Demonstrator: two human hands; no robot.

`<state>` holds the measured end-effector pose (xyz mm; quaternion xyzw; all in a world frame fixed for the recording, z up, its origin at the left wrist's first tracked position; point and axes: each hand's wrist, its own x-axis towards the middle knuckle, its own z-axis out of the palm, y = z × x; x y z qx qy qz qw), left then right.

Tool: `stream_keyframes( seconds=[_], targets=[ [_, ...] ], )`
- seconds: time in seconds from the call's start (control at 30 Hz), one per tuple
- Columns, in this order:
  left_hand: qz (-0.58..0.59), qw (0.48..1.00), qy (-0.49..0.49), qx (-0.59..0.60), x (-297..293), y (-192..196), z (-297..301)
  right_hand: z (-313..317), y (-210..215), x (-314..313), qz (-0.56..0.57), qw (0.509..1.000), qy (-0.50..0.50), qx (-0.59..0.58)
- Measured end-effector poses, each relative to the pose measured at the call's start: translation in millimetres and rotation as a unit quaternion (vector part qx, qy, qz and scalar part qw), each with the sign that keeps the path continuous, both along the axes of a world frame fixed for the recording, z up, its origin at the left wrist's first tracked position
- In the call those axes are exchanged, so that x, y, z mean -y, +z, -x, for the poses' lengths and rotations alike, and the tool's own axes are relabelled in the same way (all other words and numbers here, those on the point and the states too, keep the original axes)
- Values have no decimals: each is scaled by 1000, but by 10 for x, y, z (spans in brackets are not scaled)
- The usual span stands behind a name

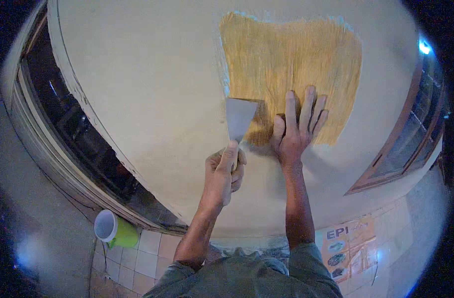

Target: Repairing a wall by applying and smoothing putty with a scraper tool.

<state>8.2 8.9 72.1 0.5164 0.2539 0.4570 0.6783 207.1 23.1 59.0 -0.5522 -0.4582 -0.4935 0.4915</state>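
Observation:
My left hand (225,171) is closed around the handle of a putty knife (241,118), its wide grey blade pointing up. The blade's edge lies at the lower left border of an ochre-yellow patch (291,54) on the pale wall (147,74); whether it touches the wall I cannot tell. Streaky vertical marks run through the patch, and bits of light blue show along its rim. To the right of the blade, my right hand (297,131) rests with fingers spread over the lower part of the patch, holding nothing.
At the left is a dark opening (83,119) with a chipped edge. A brown-framed window (401,144) is on the right. Below left, a green bucket (122,233) with a pale inside stands on floor tiles (150,243). An orange printed sheet (351,248) lies at the lower right.

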Motion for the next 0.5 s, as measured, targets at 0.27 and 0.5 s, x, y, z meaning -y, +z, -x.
stream_keyframes(
  seconds=[0.27,0.5],
  targets=[
    [-54,997,-15,44,-112,443,-66,-22,-9,-29,-13,1000,7,-19],
    [18,1000,-7,-3,19,-165,7,11,11,1,-5,1000,-10,6]
  ],
)
